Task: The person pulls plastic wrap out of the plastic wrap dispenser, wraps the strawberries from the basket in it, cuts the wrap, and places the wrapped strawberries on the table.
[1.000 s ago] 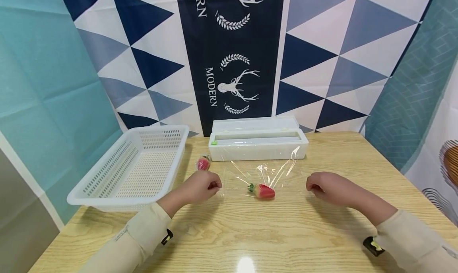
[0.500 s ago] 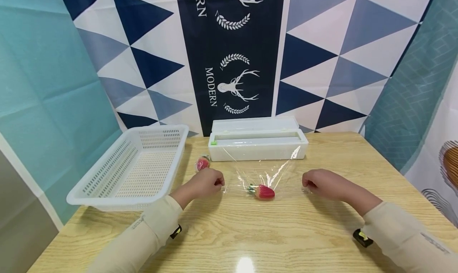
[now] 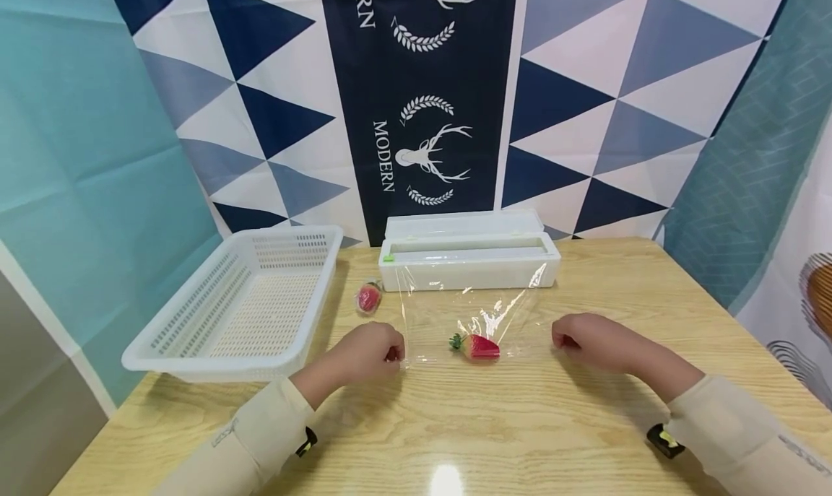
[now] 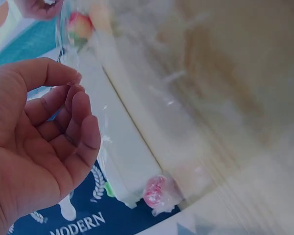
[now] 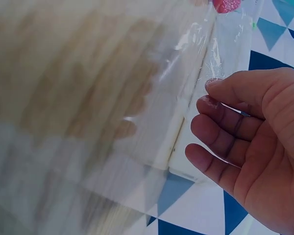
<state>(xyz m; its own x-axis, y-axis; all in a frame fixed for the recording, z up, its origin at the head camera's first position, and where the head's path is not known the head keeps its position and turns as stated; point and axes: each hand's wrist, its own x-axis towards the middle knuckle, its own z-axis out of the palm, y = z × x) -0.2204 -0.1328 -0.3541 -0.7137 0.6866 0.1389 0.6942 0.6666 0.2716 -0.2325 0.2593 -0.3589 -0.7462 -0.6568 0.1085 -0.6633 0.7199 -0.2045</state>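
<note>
Clear plastic wrap [image 3: 422,312] stretches from the white dispenser box [image 3: 471,275] toward me. My left hand [image 3: 370,353] pinches its near left corner between thumb and forefinger, as the left wrist view shows. At the near right corner, my right hand [image 3: 593,343] pinches it the same way; in the right wrist view the film clings to the thumb [image 5: 214,85]. Between the hands a red strawberry [image 3: 482,347] with a green leafy top lies on its side, at the film's near edge. Whether film is over or under it, I cannot tell.
A second strawberry [image 3: 368,298], wrapped in film, lies left of the box. A white perforated basket [image 3: 304,330] stands on the left of the wooden table [image 3: 520,438]. The box's lid [image 3: 464,224] is raised at the back, before a patterned cloth backdrop.
Both hands first moved slightly away and inward, then came back nearer, the left hand most. The film's left side now looks straighter and flatter. The strawberry stays in place.
</note>
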